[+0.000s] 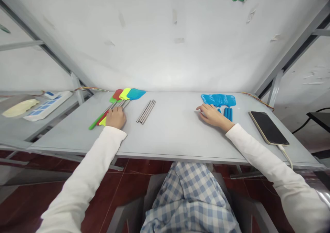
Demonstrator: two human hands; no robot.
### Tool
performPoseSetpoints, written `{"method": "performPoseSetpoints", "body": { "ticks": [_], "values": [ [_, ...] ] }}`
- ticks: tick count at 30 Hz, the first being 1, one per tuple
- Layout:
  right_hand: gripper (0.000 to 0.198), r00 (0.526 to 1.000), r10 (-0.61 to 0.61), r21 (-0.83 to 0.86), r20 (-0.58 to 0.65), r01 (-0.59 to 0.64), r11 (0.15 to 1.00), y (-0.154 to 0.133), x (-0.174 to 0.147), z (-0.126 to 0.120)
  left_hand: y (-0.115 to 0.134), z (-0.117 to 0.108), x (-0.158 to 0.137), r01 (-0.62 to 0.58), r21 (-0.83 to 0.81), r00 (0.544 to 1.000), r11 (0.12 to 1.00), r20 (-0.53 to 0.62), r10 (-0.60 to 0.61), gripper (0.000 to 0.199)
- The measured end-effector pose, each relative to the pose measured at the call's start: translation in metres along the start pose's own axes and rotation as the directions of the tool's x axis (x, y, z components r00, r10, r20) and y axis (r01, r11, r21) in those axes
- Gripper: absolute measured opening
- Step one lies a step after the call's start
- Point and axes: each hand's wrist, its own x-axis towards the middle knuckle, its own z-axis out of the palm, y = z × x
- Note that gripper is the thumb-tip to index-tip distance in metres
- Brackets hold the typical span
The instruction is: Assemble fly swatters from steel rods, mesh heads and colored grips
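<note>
Several fly swatters with metal shafts lie fanned at the left, with green, red, yellow and blue heads point(136, 94). My left hand point(116, 118) is over their handles, fingers curled down; it covers the handle of the blue swatter. Beside it lie several loose metal rods point(146, 112) in a row. Farther right, my right hand point(211, 115) hovers or rests low over the table with its fingers apart, holding nothing. Just behind it is a stack of blue swatter heads point(219, 99). Blue handles point(228, 114) lie next to it, one partly hidden by the hand.
A phone point(269, 127) with a white cable lies at the right of the grey table point(170, 140). On a neighbouring table at the left are a white and blue package point(47, 106) and a yellowish item point(20, 108). A white wall stands behind, with metal frames on both sides.
</note>
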Motion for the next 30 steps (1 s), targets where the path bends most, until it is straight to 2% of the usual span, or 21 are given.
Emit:
{"method": "performPoseSetpoints", "body": {
  "ticks": [4, 11, 14, 16, 19, 22, 25, 28, 30],
  "values": [
    [0.028, 1.000, 0.003, -0.002, 0.005, -0.003, 1.000, -0.001, 0.000, 0.000, 0.001, -0.004, -0.001, 0.011, -0.002, 1.000, 1.000, 0.007, -0.011, 0.049],
    [0.026, 0.999, -0.012, -0.028, 0.031, 0.013, 1.000, -0.001, 0.001, 0.000, 0.008, -0.010, 0.009, 0.082, 0.048, 0.991, 0.995, 0.105, -0.087, 0.045],
    [0.026, 0.999, -0.016, -0.038, 0.041, 0.018, 0.999, -0.001, 0.001, -0.001, 0.020, -0.022, 0.007, 0.106, -0.008, 0.989, 0.994, 0.107, -0.105, 0.047],
    [0.028, 0.999, -0.007, -0.037, 0.032, 0.008, 0.999, -0.002, 0.001, -0.002, 0.034, -0.034, 0.000, 0.100, -0.087, 0.993, 0.991, 0.069, -0.094, 0.047],
    [0.034, 0.998, 0.045, 0.025, -0.049, -0.043, 0.999, -0.006, 0.000, -0.003, 0.065, -0.051, -0.016, -0.034, -0.212, 0.999, 0.977, -0.023, 0.030, 0.040],
    [0.055, 0.965, 0.162, 0.226, -0.205, -0.114, 0.967, -0.010, 0.001, -0.004, 0.100, -0.063, -0.033, -0.215, -0.278, 0.970, 0.936, -0.171, 0.172, 0.037],
    [0.072, 0.890, 0.328, 0.435, -0.318, -0.170, 0.884, -0.010, 0.003, -0.007, 0.134, -0.068, -0.043, -0.466, -0.236, 0.875, 0.853, -0.267, 0.404, 0.039],
    [0.055, 0.815, 0.432, 0.517, -0.386, -0.197, 0.833, -0.003, 0.003, -0.012, 0.161, -0.068, -0.042, -0.626, -0.160, 0.771, 0.764, -0.276, 0.574, 0.040],
    [0.042, 0.774, 0.475, 0.536, -0.419, -0.212, 0.818, 0.003, 0.003, -0.015, 0.178, -0.066, -0.038, -0.667, -0.141, 0.739, 0.732, -0.255, 0.624, 0.041]
  ]
}}
